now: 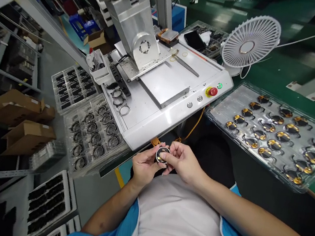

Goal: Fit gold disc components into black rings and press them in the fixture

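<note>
Close to my body, both hands hold a small round part (162, 155) with a silver metal rim and a black face showing some gold. My left hand (145, 165) grips its rim from the left, fingers closed around the edge. From the right, my right hand (183, 162) has its thumb pressed on the face and its fingers behind the rim. The fingers cover much of the part. A tray of metal rings (94, 133) stands to the left, and a tray of black and gold round pieces (276, 135) to the right.
Ahead stands a white bench machine (156, 122) with a metal fixture (143, 48), a red stop button (212, 91) and tweezers (188, 65). Loose rings (124, 110) lie on its left side. A white fan (248, 44) is behind right; cardboard boxes (28, 138) are left.
</note>
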Tool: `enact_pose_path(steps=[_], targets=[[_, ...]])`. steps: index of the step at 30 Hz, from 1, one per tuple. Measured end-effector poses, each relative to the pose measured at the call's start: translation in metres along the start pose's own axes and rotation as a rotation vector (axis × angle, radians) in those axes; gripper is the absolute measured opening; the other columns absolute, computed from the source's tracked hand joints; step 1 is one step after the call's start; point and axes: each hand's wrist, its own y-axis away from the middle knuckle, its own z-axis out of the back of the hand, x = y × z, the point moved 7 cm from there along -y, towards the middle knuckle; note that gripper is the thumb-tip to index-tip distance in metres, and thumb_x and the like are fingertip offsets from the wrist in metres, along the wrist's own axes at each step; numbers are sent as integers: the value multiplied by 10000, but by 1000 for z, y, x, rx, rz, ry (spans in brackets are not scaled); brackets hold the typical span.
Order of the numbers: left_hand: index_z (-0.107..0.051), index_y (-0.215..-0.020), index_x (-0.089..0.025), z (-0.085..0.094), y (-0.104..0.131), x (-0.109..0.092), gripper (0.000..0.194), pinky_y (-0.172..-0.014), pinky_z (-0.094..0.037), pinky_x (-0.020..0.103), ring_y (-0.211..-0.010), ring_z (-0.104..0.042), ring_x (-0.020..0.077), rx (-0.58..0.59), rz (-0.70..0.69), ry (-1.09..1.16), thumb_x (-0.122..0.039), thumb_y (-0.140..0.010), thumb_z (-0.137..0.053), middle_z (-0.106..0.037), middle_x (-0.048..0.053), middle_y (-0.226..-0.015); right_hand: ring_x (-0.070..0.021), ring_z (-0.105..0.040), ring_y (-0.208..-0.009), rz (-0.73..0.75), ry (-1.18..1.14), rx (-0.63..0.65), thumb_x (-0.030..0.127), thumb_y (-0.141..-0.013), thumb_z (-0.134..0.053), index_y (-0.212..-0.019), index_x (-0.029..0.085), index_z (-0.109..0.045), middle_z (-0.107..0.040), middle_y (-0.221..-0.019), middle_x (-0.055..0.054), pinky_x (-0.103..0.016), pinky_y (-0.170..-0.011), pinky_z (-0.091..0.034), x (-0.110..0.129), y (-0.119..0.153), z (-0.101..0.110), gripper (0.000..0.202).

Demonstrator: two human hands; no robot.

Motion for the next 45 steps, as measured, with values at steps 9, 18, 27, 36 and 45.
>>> enact_pose_path(steps=[9, 18, 27, 36, 45], targets=[[-745, -1180, -284, 4, -22, -20, 377, -958, -627, 440, -1067, -768, 286, -30, 0, 176, -316, -816, -837, -782, 80, -1181, -111, -568, -418, 231, 297, -232, 513, -647, -929, -874, 185, -578, -642, -593, 27, -202, -364, -480, 93, -65, 47, 531], [-709, -1273, -210, -5, -18, -40, 675, -838, -656, 328, -961, -777, 232, 25, -118, -104, -137, -639, -931, -784, 137, -1163, -67, -388, -355, 350, 266, -467, 249, -859, -754, -658, 198, -513, -487, -462, 54, -193, -349, -355, 160, -95, 82, 318], [-597, -1414, -211, -12, -10, -46, 780, -888, -663, 336, -1028, -781, 263, 25, -259, -343, -134, -696, -894, -749, 167, -1256, -98, -480, -365, 97, 401, 53, 537, -740, -834, -732, 194, -572, -590, -502, 30, -201, -362, -385, 55, -6, 12, 432], [-623, -1389, -216, -15, -9, -47, 725, -890, -669, 333, -1038, -779, 267, 16, -281, -358, -117, -717, -874, -752, 150, -1257, -91, -481, -362, 99, 388, 50, 478, -774, -822, -734, 193, -557, -590, -508, 41, -185, -356, -364, 40, -3, 10, 391], [-661, -1343, -202, -13, -7, -47, 662, -875, -676, 340, -1018, -784, 272, -3, -251, -366, -138, -719, -874, -756, 145, -1249, -104, -512, -388, 130, 447, -1, 448, -784, -805, -735, 202, -554, -622, -549, 22, -194, -371, -382, 39, -1, 10, 355]])
